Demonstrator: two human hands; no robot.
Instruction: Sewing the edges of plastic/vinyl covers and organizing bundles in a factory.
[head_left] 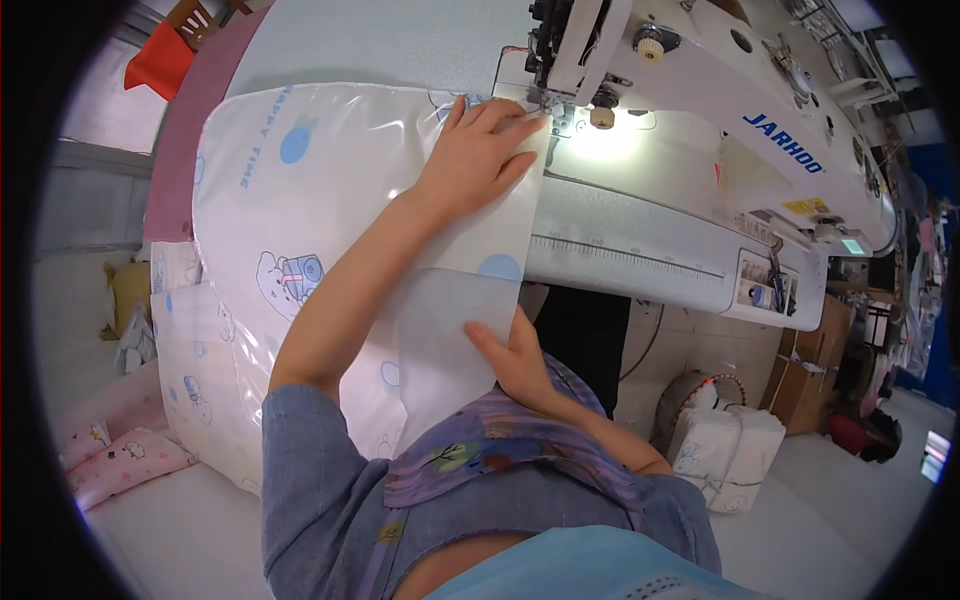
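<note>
A large glossy white sheet [350, 170] with pale blue dots and cartoon animals lies across the sewing machine table and hangs toward my lap. My left hand [480, 155] rests on it with fingers stretched out, the fingertips close to the presser foot [558, 112]. A plain translucent white piece [450, 310] lies over the sheet's lower right part. Lower down, my right hand [522, 365] grips the right edge of that piece, thumb on top and the other fingers hidden underneath. Whether it also pinches the printed sheet, I cannot tell.
The white sewing machine [720, 90] stands at the upper right, its lamp lighting the needle area. A ruler-marked table edge [630, 250] runs right. On the floor are a tied white bundle [730, 450], cardboard boxes [810, 360] and pink printed fabric [135, 462].
</note>
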